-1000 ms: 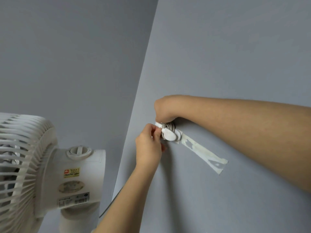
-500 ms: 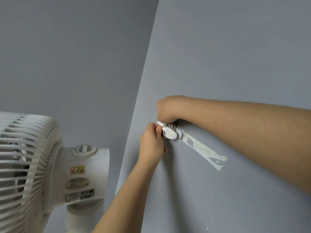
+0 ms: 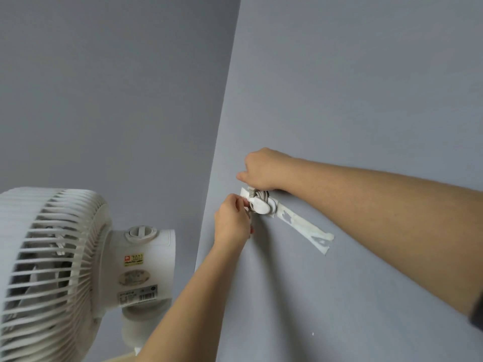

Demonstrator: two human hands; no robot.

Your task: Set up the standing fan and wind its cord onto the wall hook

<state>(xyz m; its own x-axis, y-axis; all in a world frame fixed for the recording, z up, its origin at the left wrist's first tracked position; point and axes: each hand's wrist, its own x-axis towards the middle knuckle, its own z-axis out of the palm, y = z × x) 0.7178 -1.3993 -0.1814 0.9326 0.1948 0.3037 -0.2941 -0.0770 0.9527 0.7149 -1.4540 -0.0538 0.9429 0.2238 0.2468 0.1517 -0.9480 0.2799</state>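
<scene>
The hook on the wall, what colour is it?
The hook is white, with greyish cord wound behind it; the head view shows it best.

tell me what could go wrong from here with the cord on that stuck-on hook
1. The wall hook seems to hang only on an adhesive strip whose loose tail looks worn. If the left hand pulls the cord tight, the hook could peel off the wall.
2. The coils look bunched behind the hook's cap, so a loop might slip off once the right hand above them lets go.
</scene>
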